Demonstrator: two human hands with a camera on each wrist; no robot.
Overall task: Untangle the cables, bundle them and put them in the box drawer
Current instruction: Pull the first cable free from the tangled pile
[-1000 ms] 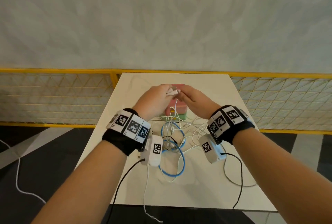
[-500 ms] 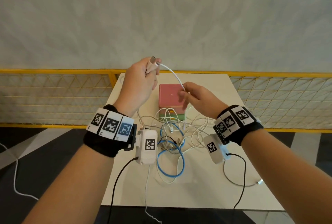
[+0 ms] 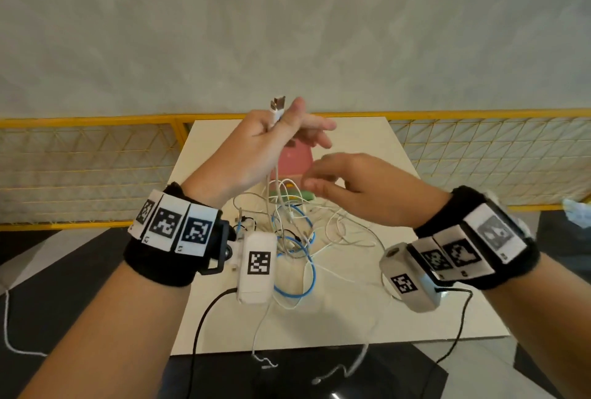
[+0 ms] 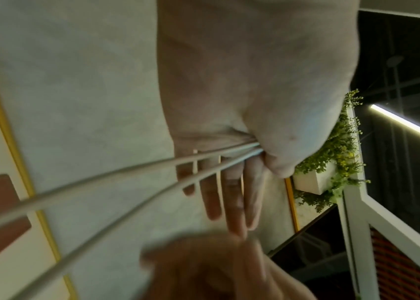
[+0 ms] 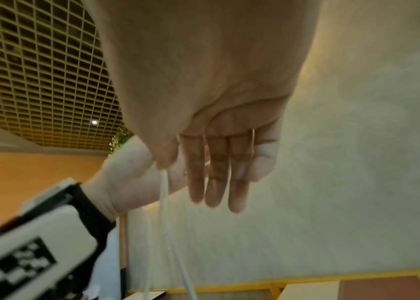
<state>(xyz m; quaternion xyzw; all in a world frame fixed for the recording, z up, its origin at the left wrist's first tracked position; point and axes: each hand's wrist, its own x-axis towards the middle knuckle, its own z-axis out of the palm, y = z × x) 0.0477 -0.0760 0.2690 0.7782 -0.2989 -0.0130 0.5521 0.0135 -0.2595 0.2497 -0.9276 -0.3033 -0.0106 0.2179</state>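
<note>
My left hand (image 3: 281,130) is raised above the table and pinches a white cable (image 3: 271,175) under its thumb, the USB plug (image 3: 277,106) sticking up. Two strands of the white cable (image 4: 152,178) run from that pinch down to the tangle of cables (image 3: 287,232) on the table, while the other fingers (image 4: 231,199) stay straight. My right hand (image 3: 339,181) hovers blurred just right of the strands, fingers (image 5: 216,174) straight and holding nothing. The pink box (image 3: 295,159) with a green base stands behind the tangle, partly hidden by my hands.
A blue cable (image 3: 308,286) loops through the tangle on the cream table (image 3: 367,318). White cable ends hang over the table's near edge (image 3: 265,360). A yellow mesh fence (image 3: 80,159) runs behind the table, with dark floor on both sides.
My right hand let go of the white cable and sank toward the tangle. The left hand turned the plug upward and now holds two strands.
</note>
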